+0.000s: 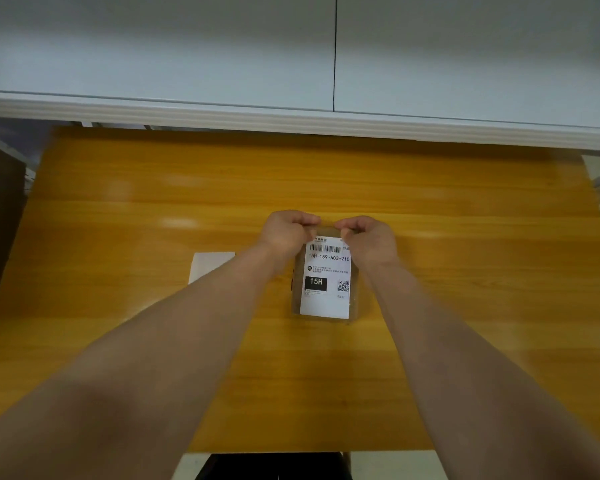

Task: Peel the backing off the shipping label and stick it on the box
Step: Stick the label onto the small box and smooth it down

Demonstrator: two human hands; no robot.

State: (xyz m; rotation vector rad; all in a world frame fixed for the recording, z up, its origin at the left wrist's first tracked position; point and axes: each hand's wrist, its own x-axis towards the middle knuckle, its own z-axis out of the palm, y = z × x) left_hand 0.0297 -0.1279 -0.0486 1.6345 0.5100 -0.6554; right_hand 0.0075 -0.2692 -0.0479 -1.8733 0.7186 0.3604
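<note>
Two hands: left hand [286,230] and right hand [368,237], each grip pinched shut on a far corner of the shipping label [326,282].
Label: lies printed side up on the box [355,306], mid-desk [118,306].
Handling: probably thin, limp and tacky; hold by corners, smooth toward the near edge.
Backing: white sheet [210,266] just left, likely the peeled liner.
Containers: box closed, contents unseen.

Two bare forearms are seen, with no sleeve, watch, bracelet or glove worn on either. The left grip [288,232] and the right grip [369,237] are likewise uncovered, and no rings can be made out on the fingers, which are blurred.
</note>
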